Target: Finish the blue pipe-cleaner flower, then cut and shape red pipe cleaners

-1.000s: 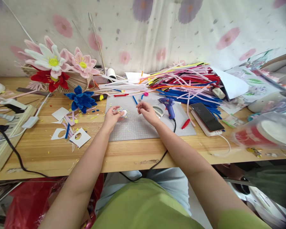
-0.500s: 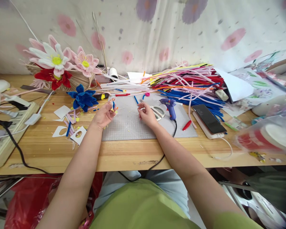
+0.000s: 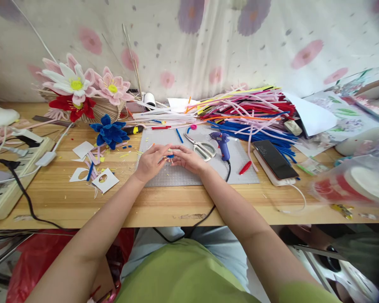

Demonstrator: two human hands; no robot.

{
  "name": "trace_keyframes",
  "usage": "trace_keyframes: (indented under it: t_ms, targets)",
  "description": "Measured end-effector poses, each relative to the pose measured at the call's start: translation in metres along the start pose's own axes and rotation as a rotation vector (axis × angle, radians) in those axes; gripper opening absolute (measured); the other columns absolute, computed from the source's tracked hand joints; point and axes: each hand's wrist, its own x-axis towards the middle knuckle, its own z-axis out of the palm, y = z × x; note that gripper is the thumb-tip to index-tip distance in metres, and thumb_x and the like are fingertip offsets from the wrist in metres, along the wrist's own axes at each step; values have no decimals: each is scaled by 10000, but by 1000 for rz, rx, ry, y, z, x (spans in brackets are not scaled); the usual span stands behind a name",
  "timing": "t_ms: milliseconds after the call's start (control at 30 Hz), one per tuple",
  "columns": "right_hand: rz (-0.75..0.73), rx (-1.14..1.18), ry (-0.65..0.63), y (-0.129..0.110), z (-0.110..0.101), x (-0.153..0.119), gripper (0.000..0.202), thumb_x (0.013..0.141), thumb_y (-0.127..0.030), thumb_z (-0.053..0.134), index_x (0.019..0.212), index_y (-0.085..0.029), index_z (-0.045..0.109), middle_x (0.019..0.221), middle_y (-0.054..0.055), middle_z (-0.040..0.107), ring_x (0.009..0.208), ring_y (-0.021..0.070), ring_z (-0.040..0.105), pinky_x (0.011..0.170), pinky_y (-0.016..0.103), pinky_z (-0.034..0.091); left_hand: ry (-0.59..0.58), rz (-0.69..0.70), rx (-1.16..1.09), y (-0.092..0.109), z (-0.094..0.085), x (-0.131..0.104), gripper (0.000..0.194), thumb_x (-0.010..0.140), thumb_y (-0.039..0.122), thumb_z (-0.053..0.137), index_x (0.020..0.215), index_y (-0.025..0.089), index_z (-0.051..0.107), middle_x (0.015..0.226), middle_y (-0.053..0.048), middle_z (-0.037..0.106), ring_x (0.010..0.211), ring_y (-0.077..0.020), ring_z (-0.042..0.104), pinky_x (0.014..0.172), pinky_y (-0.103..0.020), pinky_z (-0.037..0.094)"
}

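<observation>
My left hand [image 3: 152, 162] and my right hand [image 3: 188, 159] meet over the grey cutting mat [image 3: 189, 180], fingertips close together. Between them is a small blue piece [image 3: 169, 156] with thin pale ends, mostly covered by the fingers; both hands seem to hold it. Silver scissors [image 3: 205, 150] with white handles lie just beyond my right hand. To their right a purple glue gun [image 3: 221, 145] rests on the mat. A short blue stem piece [image 3: 179, 135] and a pink ring [image 3: 193, 127] lie farther back.
Fuzzy flowers, one of them blue [image 3: 109, 132], stand at the left near paper scraps [image 3: 105, 180]. Coloured stems [image 3: 249, 110] are piled at the back. A phone [image 3: 275, 160], a bagged cup [image 3: 350, 183] and a power strip [image 3: 25, 179] flank the mat; the glue gun's cord crosses the front edge.
My left hand has moved right and my right hand slightly left, so they now meet around the small blue piece. The scissors are more exposed.
</observation>
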Motion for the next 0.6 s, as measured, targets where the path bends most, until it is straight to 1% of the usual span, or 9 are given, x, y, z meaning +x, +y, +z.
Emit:
trace_keyframes:
  t_ms: [100,200,267,333,400,433,500,533,600]
  targets:
    - [-72,29,30,1,-5,2,440,611,-226,772,988,-210,546,802,-20,648,718,109,627,725,264,533,-11,90,52,-4,0,-5,525,745,132,587,1249,263,522,1089,-30,696,1190,-201,528,1102,-406,316]
    - [-137,17,68,4,-10,5,441,575,-193,773,957,-213,554,761,-38,626,707,105,610,733,270,525,122,92,15,-7,-2,-10,538,756,156,580,1279,245,486,1221,-59,632,1218,-193,508,1061,-372,360]
    - [-163,-2,77,4,-11,5,438,573,-192,766,955,-216,552,756,-42,615,713,106,603,728,274,523,230,-37,-57,-10,-6,-10,471,780,220,576,1246,235,505,1166,-76,654,1081,-186,599,935,-328,455]
    - [-168,-9,79,1,-10,2,439,567,-185,758,951,-219,548,758,-46,603,711,104,598,723,273,521,292,-222,-139,-16,-12,-9,346,801,302,562,1136,215,566,987,-67,701,824,-161,661,734,-270,504]
    - [-142,7,46,-6,-8,-3,437,568,-188,745,953,-224,542,780,-42,601,716,105,599,715,269,516,305,-375,-161,-25,-20,-6,268,796,375,567,989,194,612,752,-32,686,592,-133,615,571,-233,466]
    - [-124,17,11,-10,-6,-6,433,575,-199,735,960,-228,538,795,-37,604,721,108,602,707,268,513,312,-419,-138,-30,-26,-5,262,787,401,577,935,189,621,650,-9,647,523,-124,575,534,-227,441]
    - [-89,0,-73,-17,-3,-11,424,598,-226,713,982,-233,534,820,-25,610,725,116,606,676,266,506,379,-442,-54,-41,-39,-4,271,785,419,581,923,190,620,545,26,557,492,-122,535,545,-233,433]
    - [-83,-41,-76,-20,-2,-12,412,598,-226,709,972,-228,535,812,-21,608,714,116,602,650,257,499,448,-427,-9,-46,-47,-4,273,790,406,577,956,192,611,560,30,546,525,-127,543,583,-242,446]
    - [-86,-133,-4,-21,-1,-11,378,584,-212,707,921,-213,537,780,-22,595,683,108,589,598,234,477,605,-376,100,-55,-65,-5,288,793,343,579,1037,191,575,691,7,584,668,-146,582,703,-275,472]
